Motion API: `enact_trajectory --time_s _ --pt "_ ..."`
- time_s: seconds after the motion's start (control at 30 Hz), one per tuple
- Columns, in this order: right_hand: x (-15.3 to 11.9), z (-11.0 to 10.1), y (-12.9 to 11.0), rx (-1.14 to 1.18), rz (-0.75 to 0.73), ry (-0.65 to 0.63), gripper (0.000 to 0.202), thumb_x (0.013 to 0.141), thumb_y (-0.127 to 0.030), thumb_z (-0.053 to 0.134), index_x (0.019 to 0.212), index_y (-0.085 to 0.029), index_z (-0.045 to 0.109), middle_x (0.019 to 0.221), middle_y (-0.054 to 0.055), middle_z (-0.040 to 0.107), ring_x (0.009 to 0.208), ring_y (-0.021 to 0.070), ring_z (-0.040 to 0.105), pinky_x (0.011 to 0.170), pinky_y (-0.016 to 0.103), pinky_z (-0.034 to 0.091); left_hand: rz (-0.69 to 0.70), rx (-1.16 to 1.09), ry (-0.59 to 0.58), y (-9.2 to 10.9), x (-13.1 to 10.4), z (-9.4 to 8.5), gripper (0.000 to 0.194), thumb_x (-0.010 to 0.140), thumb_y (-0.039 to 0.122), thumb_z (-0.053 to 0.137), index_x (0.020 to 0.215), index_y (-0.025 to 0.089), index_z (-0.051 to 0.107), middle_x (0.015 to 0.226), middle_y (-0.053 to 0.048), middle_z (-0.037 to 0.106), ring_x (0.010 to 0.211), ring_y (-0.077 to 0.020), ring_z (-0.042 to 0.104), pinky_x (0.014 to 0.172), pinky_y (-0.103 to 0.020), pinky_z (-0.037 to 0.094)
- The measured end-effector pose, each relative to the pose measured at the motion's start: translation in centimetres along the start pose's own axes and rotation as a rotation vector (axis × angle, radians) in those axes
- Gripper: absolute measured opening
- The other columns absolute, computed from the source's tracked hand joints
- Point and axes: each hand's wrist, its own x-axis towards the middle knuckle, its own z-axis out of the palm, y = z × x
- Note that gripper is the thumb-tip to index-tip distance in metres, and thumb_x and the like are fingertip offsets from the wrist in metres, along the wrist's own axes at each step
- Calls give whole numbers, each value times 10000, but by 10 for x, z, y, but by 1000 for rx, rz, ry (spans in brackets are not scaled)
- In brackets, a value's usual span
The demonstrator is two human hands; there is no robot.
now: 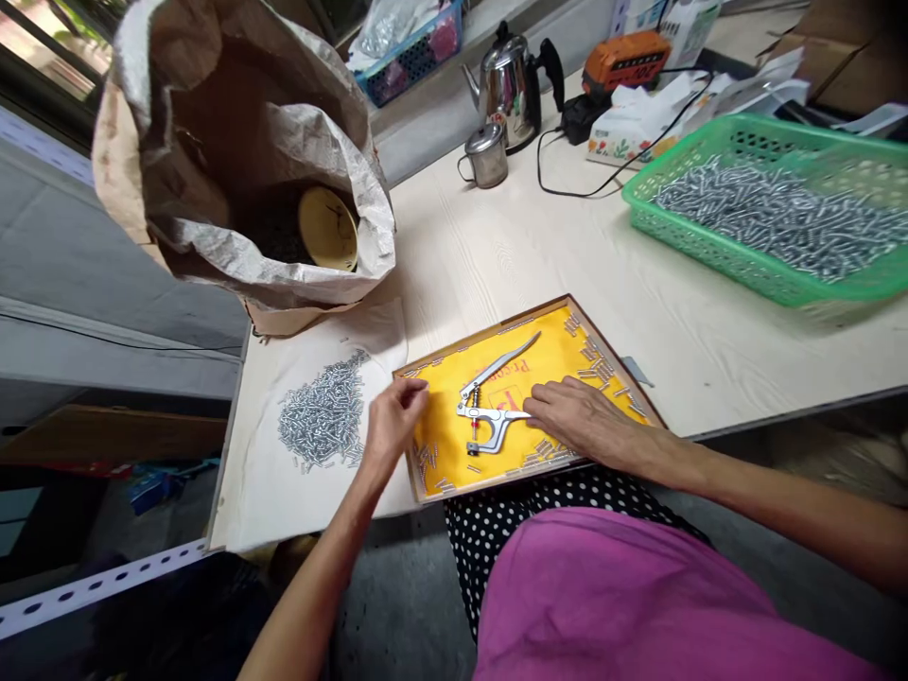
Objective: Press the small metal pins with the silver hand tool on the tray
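A shallow tray with a yellow bottom lies at the table's front edge, small metal pins scattered along its sides. Hand pliers with silver handles rest in its middle. My left hand is over the tray's left edge, thumb and fingertips pinched together; whatever they may hold is too small to make out. My right hand reaches over the tray's right half, palm down, fingers curled round the end of the pliers' lower handle. Left of the tray, a heap of small metal pins lies on a white cloth.
An open paper sack with a yellow bowl inside stands back left. Behind are a metal kettle, a lidded cup, an orange battery and a cable. A green basket of metal parts sits right.
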Motion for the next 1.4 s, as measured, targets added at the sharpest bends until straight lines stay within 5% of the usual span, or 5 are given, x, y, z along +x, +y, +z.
enact_trajectory --time_s 0.23,0.6,0.8,0.97,1.4 --pt "1 -3 3 -24 71 -39 166 1015 -142 391 1004 -208 543 901 52 627 731 186 509 705 350 295 6 -177 -202 39 -55 28 205 848 351 630 896 185 740 878 -57 760 798 -185 688 731 -272 543" --pt "-2 -2 7 54 57 -62 201 1041 -173 325 966 -214 507 839 31 599 639 152 449 593 330 242 -192 -429 -67 39 -45 14 397 781 468 712 1007 142 692 915 -60 722 671 -130 635 693 -282 552" --pt "-4 -1 17 29 63 -38 238 1047 -182 309 940 -209 520 809 40 585 640 156 440 597 335 263 -72 -251 -222 30 -48 28 214 843 373 635 923 181 686 890 -71 733 793 -198 686 749 -324 555" --pt "-4 3 16 62 20 -41 221 1052 -201 351 940 -209 542 853 44 595 725 167 480 655 330 315 -35 42 37 22 -46 23 162 825 314 629 862 190 725 965 -100 727 882 -232 669 837 -367 532" --pt "4 -2 13 -16 8 -34 237 1010 -154 407 864 -200 587 820 48 564 751 173 450 680 312 312 -290 -250 -229 31 -45 51 390 686 536 694 734 150 727 642 -25 666 580 -139 561 578 -252 427"
